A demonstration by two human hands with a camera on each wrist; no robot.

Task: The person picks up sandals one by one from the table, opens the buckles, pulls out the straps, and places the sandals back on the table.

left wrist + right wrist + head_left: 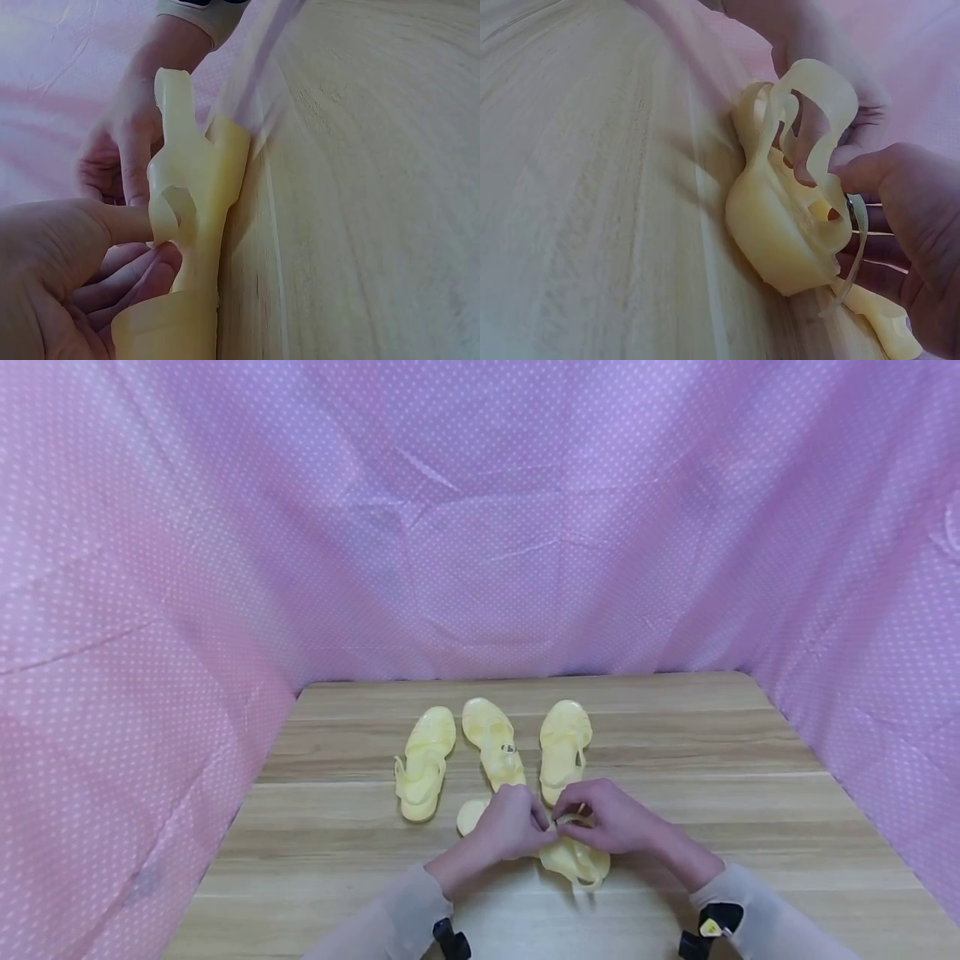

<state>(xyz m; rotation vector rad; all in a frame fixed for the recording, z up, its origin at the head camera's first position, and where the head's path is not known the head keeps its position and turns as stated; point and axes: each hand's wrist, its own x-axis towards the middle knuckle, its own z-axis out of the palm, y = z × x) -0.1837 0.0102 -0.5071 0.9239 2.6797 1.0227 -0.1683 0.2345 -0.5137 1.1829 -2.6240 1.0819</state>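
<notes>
A pale yellow jelly sandal (576, 862) lies crosswise on the wooden table, beneath both hands. Its rounded left end (471, 816) shows beyond my left hand (513, 822), whose thumb and fingers pinch a strap at the sandal's middle. From the other side, my right hand (609, 817) pinches the thin strap (861, 232) beside a small dark buckle part (850, 202). Fingertips of both hands almost meet. A looped strap (832, 90) stands up from the sandal in the right wrist view. Fingers hide part of the buckle, so whether the strap is through it cannot be seen.
Three more yellow sandals lie farther back: a left one (427, 760) with its strap sticking out, a middle one (489, 739) with a shiny buckle (509, 748), and a right one (562, 747). Pink dotted cloth (480, 543) hangs around the wooden table (337, 860).
</notes>
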